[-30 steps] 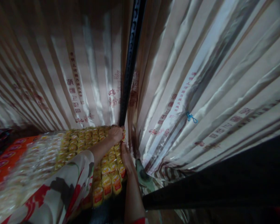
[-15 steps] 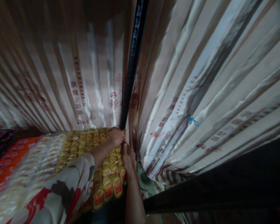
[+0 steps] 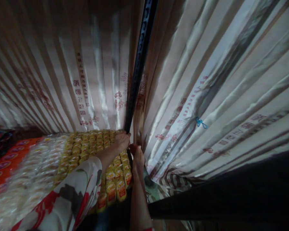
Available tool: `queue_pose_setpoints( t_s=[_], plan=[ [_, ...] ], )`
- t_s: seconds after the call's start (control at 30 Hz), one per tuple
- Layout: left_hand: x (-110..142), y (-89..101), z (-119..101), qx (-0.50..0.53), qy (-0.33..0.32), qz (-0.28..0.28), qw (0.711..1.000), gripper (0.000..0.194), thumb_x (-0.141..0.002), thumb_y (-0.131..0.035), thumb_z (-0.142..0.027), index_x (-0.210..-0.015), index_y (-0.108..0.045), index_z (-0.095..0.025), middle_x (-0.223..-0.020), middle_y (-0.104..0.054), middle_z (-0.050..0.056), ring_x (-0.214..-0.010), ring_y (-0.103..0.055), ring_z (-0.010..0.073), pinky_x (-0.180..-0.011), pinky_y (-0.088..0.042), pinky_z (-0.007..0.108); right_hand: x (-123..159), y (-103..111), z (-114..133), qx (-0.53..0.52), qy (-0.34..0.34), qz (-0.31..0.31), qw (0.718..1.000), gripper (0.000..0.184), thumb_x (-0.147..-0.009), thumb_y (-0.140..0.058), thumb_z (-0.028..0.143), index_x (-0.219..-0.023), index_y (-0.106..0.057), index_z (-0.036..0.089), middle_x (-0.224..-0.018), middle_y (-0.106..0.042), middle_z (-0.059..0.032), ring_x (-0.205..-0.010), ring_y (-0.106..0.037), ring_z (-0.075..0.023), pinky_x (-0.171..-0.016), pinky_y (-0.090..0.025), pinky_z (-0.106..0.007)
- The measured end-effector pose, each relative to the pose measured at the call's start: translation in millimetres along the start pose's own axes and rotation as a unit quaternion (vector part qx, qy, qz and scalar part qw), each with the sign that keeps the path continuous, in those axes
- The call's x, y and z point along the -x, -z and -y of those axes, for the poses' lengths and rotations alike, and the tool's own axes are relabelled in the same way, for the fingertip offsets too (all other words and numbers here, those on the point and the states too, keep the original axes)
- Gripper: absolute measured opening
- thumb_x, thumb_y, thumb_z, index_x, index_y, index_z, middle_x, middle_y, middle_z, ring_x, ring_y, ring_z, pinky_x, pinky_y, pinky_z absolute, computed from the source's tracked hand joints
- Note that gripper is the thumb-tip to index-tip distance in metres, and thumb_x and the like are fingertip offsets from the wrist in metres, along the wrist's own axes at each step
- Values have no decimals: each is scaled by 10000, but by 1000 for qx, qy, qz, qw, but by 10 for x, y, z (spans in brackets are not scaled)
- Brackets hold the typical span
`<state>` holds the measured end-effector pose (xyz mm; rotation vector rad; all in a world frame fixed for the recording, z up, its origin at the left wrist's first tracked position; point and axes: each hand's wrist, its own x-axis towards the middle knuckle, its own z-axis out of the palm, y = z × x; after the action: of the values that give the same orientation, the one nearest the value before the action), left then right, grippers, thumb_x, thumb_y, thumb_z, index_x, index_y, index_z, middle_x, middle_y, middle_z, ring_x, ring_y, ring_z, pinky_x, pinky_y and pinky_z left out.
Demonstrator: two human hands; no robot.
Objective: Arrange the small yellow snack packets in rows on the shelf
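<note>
Rows of small yellow wrapped packets (image 3: 112, 189) lie in front of me. At their far right corner, by the foot of a dark slotted metal post (image 3: 140, 53), is my left hand (image 3: 122, 140), its fingers bent and closed. My right hand (image 3: 138, 158) is just to the right of the packets, a little nearer to me, with its fingers curled in towards the left one. The fingertips of both hands come close together at the post's foot. Whatever they hold there is too small and dim to make out.
Pleated cream curtains (image 3: 178, 106) with red print hang behind and to the right. A blue tie (image 3: 201, 123) is knotted on the right one. Clear-wrapped packets (image 3: 36, 173) and an orange printed sheet or box (image 3: 8, 157) lie left. A dark edge (image 3: 207, 195) runs lower right.
My right hand has shifted slightly up and right, and its stretched fingers have curled in. My left hand has barely moved at the corner.
</note>
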<state>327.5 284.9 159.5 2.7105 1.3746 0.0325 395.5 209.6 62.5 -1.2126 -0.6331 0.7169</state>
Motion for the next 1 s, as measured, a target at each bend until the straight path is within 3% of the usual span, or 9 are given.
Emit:
queue_pose_setpoints(
  t_s=[0.17,0.5,0.73,0.87,1.0],
  plan=[
    [-11,-6,-6,1,1,4,1000,323,-785,-527,-212,-1103,-549,-156,-1050,-631,124,-1023,-585,239,-807,-485,307,-11,-45,7,-72,-20,-38,997,489,-781,-433,594,-851,-649,161,-848,-704,-103,-809,-668,-224,-805,-514,-377],
    [-34,-23,6,11,10,2,1000,272,-794,-492,-161,-1041,-594,-112,-968,-678,142,-957,-629,227,-782,-496,305,13,-25,16,-73,-11,-42,996,513,-765,-442,619,-867,-632,155,-861,-706,-109,-822,-672,-231,-776,-526,-375],
    [54,112,-16,21,46,-49,998,235,-807,-456,-199,-921,-650,-130,-932,-685,142,-901,-644,257,-724,-506,338,122,-32,217,-50,-18,-83,995,551,-754,-417,630,-869,-633,137,-859,-704,-119,-816,-668,-241,-775,-521,-381],
    [285,229,-73,58,65,-113,990,274,-852,-378,-224,-957,-626,-179,-993,-666,84,-920,-627,216,-743,-490,312,421,-40,482,10,13,-68,998,486,-815,-385,574,-924,-631,170,-943,-685,-97,-870,-642,-222,-824,-487,-361],
    [857,237,-178,249,103,-199,942,234,-833,-405,-230,-963,-600,-240,-932,-671,7,-833,-622,150,-752,-475,265,899,6,673,69,93,-48,992,405,-863,-379,501,-951,-625,190,-957,-659,-72,-916,-598,-202,-848,-446,-332]
  ],
)
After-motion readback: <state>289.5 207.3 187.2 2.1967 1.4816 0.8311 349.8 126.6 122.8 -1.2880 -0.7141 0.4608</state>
